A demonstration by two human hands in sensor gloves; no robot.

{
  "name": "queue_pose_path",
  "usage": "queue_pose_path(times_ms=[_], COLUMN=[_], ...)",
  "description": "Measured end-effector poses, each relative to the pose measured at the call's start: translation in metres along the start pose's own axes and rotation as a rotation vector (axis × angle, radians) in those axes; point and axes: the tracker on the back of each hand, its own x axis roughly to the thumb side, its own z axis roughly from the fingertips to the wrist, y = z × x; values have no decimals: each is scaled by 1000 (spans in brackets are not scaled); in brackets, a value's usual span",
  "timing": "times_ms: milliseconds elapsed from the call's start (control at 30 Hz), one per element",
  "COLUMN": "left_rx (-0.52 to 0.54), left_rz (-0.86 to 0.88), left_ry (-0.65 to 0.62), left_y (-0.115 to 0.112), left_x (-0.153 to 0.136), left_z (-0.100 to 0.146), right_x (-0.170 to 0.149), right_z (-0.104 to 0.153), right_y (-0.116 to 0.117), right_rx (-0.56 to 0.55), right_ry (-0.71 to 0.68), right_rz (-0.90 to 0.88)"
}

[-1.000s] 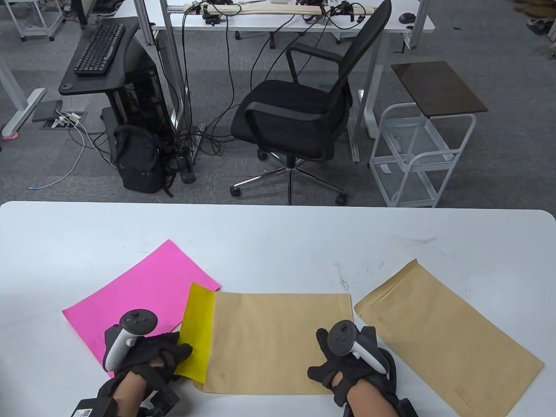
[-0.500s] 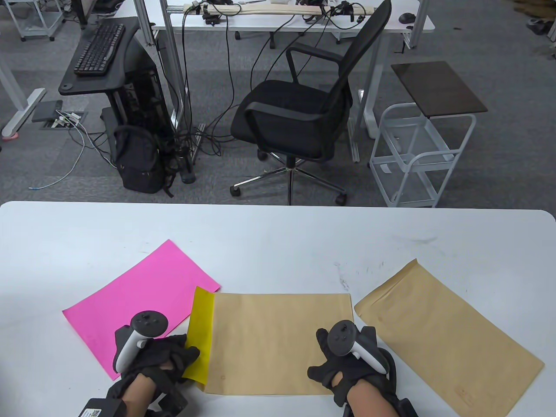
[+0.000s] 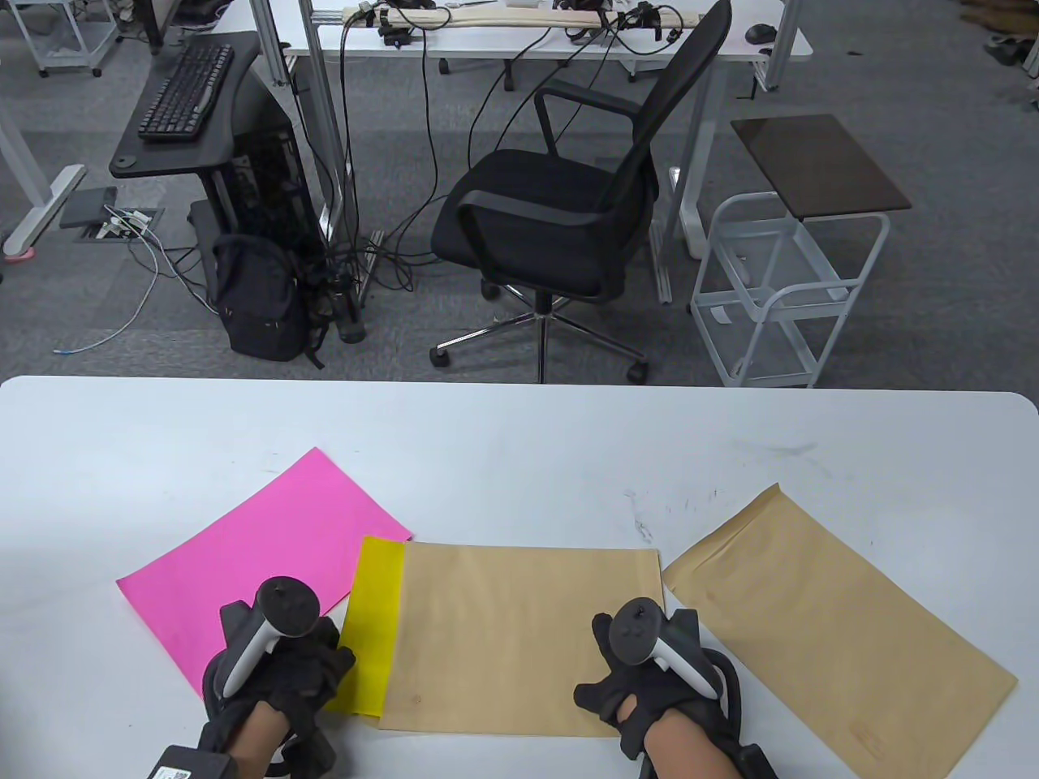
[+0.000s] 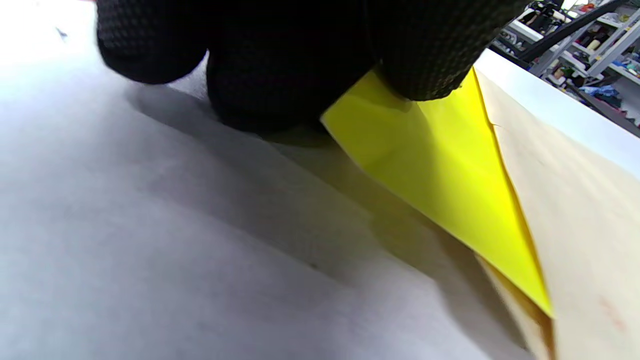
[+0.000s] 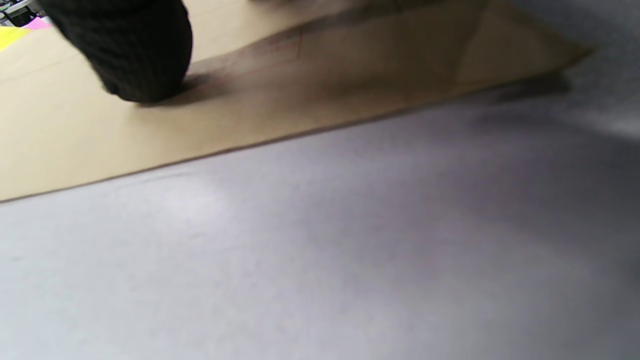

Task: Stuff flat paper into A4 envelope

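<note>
Left hand (image 3: 280, 673) grips yellow paper (image 3: 375, 625) | right hand (image 3: 649, 677) presses envelope (image 3: 519, 641) flat | advice: feed straight, rightward, mouth unbuckled.

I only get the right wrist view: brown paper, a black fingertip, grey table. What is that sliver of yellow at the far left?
Observer: A yellow sheet poking out of the brown envelope's open left end, mostly inside.
Operator: Is anyone holding it?
Observer: Yes, the left hand grips its outer edge; a gloved fingertip sits on top of the yellow.
Operator: And the pink beside it?
Observer: A pink sheet lying flat on the table, partly under the yellow one.
Operator: Only one envelope?
Observer: No, a second envelope lies to the right, beyond the right hand.
</note>
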Motion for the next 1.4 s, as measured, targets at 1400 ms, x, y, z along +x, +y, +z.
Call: queue_pose_path(times_ms=[1400], left_rx=[161], left_rz=[-393], left_ry=[-198], left_y=[-24], left_x=[42], left_z=[13], right_x=[-2], right_z=[-1], right_y=[1], right_rx=[-12], right_ry=[-12], right_rz=[-10])
